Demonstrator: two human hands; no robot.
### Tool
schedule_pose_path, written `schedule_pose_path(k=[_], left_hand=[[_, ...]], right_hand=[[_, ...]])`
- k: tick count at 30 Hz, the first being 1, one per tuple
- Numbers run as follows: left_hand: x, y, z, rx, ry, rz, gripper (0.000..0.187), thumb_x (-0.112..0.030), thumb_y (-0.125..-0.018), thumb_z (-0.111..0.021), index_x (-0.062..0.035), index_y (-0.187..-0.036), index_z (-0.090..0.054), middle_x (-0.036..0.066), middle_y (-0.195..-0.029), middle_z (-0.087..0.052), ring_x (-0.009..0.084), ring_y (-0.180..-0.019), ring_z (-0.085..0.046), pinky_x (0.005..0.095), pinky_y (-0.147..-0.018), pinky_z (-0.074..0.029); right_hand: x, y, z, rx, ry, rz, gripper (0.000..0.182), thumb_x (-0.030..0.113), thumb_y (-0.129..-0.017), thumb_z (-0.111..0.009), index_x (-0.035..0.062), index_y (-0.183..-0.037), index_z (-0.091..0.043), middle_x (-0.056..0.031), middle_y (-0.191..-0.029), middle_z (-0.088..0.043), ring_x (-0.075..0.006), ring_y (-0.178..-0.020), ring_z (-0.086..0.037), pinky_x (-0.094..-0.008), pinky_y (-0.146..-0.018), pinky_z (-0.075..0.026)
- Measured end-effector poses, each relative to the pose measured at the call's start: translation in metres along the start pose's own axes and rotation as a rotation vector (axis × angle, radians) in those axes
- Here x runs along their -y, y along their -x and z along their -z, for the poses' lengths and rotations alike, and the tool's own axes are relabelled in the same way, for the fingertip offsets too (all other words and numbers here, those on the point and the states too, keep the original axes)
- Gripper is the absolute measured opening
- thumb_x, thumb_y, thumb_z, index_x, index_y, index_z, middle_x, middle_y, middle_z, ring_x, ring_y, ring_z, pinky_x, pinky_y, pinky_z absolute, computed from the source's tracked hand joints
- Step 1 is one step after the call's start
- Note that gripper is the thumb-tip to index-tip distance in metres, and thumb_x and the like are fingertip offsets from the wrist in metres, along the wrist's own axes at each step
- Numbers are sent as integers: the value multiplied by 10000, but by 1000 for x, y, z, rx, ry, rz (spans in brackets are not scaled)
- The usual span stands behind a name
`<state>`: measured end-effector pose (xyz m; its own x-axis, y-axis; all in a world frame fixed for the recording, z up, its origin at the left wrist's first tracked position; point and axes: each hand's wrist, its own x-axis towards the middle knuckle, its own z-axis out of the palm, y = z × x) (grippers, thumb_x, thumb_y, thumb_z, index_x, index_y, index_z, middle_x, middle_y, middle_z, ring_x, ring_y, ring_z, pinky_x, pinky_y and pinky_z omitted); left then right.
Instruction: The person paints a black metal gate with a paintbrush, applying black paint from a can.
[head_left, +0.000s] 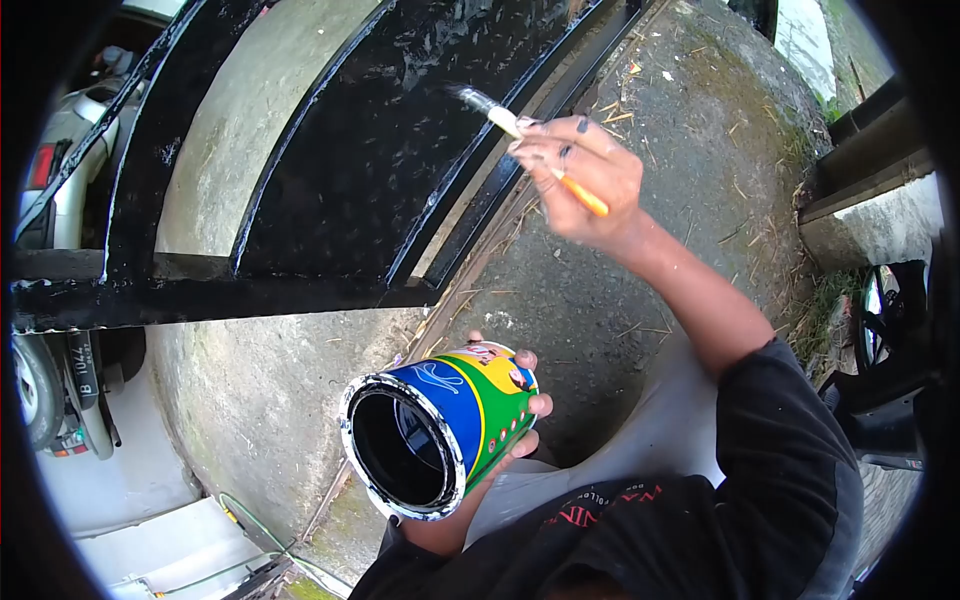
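A paintbrush (500, 115) with an orange-tipped handle is pinched in my right hand (585, 180), which has dark paint marks on its fingers. Its bristles are at the surface of a black metal gate panel (400, 130); whether they touch it is hard to tell. Below the gate, my left hand (535, 405) holds a paint can (445, 425) with a blue, green and yellow label. The can is tilted, its open mouth facing left, with black paint inside and paint smears round the rim. The palm is mostly hidden behind the can.
A silver car (85, 150) shows through the gate at the upper left, and a vehicle wheel (35, 390) lies below. Concrete ground (250, 400) runs under the gate. A green hose (255, 530) is at the lower left. A dark motorbike part (885, 390) stands at the right.
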<state>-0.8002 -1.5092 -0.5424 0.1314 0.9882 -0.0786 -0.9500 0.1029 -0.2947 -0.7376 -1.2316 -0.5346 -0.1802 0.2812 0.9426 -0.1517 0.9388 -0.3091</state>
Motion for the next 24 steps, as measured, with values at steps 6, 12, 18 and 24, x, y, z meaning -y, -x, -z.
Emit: schedule_pose_path(k=[6, 12, 18, 24], left_hand=[[-1, -1, -6, -23, -4, 1, 441, -474, -1027, -429, -252, -1387, -551, 105, -1436, -397, 403, -1194, -432, 523, -776, -541], [0, -2, 0, 11, -5, 16, 438, -482, -1022, -435, -252, -1372, -562, 105, -1430, -404, 408, -1190, -435, 512, -751, -538], [0, -2, -4, -11, 30, 15, 457, -515, -1021, -415, -233, -1341, -579, 129, -1421, -414, 431, -1192, -437, 541, -705, -543], [4, 0, -2, -1, 14, -17, 427, -460, -1010, -466, -289, -1391, -553, 122, -1428, -406, 415, -1196, -436, 501, -737, -544]], right_hand=[[29, 29, -24, 209, -266, -20, 153, -33, -771, -730, 25, -913, -728, -127, -969, -708, -237, -845, -716, -338, -701, -597], [25, 30, -22, 188, -161, 33, 129, -37, -785, -689, 32, -893, -694, -120, -974, -685, -231, -794, -691, -318, -629, -587], [10, 20, -21, 56, -157, -66, 215, -33, -711, -709, 44, -911, -693, -81, -1020, -685, -242, -852, -692, -339, -727, -597], [33, 24, -27, 257, -309, 26, 133, 4, -774, -687, 71, -888, -706, -83, -965, -682, -222, -836, -688, -335, -739, -588]])
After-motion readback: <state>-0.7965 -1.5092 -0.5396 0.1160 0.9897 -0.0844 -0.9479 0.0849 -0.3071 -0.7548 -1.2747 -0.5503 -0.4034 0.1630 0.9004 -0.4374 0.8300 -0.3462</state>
